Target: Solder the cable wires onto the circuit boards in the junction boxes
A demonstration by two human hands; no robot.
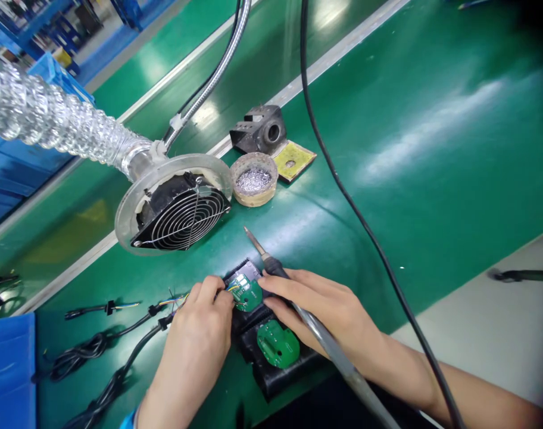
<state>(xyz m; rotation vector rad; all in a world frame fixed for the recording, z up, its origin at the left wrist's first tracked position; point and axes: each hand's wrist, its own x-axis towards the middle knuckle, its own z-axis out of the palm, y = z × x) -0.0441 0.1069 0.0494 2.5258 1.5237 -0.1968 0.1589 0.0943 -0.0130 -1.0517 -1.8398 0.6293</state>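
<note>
The left hand [202, 333] has its fingertips closed on thin coloured wires [233, 288] at the left side of a green circuit board [252, 298]. The right hand [338, 310] grips a soldering iron [275, 267] between thumb and fingers; its tip points away towards the counter's far edge, off the board, while the fingertips are at the board's right side. Whether they press on it cannot be told.

That board lies on a black holder [269, 381] near the counter's near edge, with a second board [278, 348] beside it, nearer the body. For good handling, I would keep the wires pinched close to their ends and the board flat, and keep the hot tip turned away from skin and insulation while the fingers work this close.

Black cables [142, 345] run left over the counter [432, 179] towards a blue bin [12, 363] at its left edge. Beyond the hands, a round fan [186, 217] hangs from a foil hose [75, 122]. Towards the far edge sit a bowl [258, 196] of silvery bits, an iron stand [253, 134] and a yellow sponge [298, 156].
</note>
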